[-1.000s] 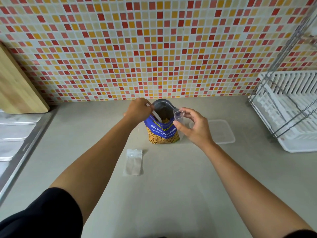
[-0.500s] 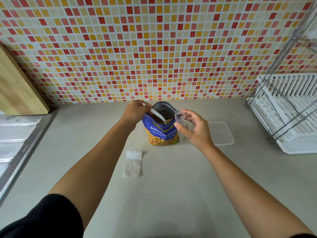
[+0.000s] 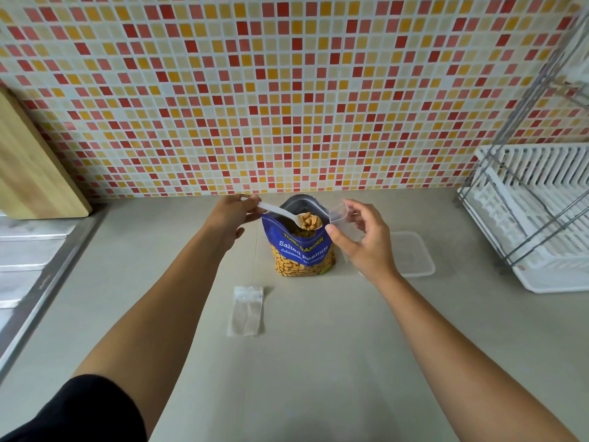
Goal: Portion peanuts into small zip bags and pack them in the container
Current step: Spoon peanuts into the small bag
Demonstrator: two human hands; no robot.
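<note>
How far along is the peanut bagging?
Done: the peanut bag stands open. In hand: left hand holds a spoon loaded with peanuts, right hand pinches a small zip bag open. Left: filling, sealing, packing; the container holds no bags, spare zip bags lie unused.

Soft, even light on my counter (image 3: 318, 378); the peanut bag (image 3: 301, 253) throws a faint shadow toward 3 o'clock. Edges bow, fisheye-like.

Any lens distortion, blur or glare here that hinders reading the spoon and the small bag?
Head view: strong wide-angle bowing, dish rack and cutting board lean inward; light soft, shadows faint, no glare; the loaded spoon is sharp, but the clear small zip bag in the right hand shows only a faint outline.
</note>
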